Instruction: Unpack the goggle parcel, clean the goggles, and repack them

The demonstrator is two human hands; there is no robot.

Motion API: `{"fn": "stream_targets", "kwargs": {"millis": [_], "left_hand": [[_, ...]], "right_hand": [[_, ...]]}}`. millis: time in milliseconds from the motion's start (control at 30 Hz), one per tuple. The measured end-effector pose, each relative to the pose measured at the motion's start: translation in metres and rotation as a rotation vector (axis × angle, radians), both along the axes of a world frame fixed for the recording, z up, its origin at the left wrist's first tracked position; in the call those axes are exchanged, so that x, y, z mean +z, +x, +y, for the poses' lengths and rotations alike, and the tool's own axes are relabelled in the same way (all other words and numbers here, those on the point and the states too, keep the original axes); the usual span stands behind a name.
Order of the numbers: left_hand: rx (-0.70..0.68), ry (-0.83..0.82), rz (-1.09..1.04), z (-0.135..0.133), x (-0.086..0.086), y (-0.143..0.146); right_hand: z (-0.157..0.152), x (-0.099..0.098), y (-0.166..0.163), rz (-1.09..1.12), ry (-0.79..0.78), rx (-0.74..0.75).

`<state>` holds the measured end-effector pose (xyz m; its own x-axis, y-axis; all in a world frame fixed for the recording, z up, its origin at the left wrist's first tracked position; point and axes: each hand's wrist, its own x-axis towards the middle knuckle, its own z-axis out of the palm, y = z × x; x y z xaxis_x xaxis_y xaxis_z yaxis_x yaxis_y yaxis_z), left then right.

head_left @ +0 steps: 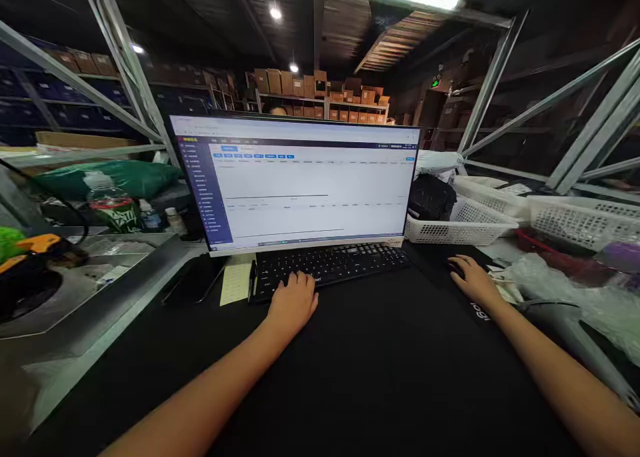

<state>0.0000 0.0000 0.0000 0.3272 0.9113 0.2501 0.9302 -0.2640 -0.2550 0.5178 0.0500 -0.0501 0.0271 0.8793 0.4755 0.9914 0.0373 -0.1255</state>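
Note:
A wide monitor (pixel 300 183) stands on a black desk mat (pixel 380 363) and shows a web page with a dark side menu. In front of it lies a black keyboard (pixel 345 260). My left hand (pixel 295 300) rests at the keyboard's lower left edge, fingers loosely curled over the keys, holding nothing. My right hand (pixel 473 277) lies over a black mouse (pixel 456 265) on the mat to the right of the keyboard, fingers wrapped on it.
White plastic baskets (pixel 463 227) sit right of the monitor, one with a black bag (pixel 431 197). Clear plastic bags (pixel 585 290) lie at far right. A green-labelled bottle (pixel 111 203), a green bag (pixel 115 177) and a yellow note (pixel 236 282) are at left. Metal rack struts cross both sides.

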Motion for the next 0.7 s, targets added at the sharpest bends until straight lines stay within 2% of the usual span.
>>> {"fn": "stream_targets", "kwargs": {"millis": [700], "left_hand": [[-0.012,0.011,-0.011,0.0043,-0.0039,-0.0015]], "right_hand": [[-0.0053,0.0055,-0.0081,-0.014,0.013,0.0]]}}
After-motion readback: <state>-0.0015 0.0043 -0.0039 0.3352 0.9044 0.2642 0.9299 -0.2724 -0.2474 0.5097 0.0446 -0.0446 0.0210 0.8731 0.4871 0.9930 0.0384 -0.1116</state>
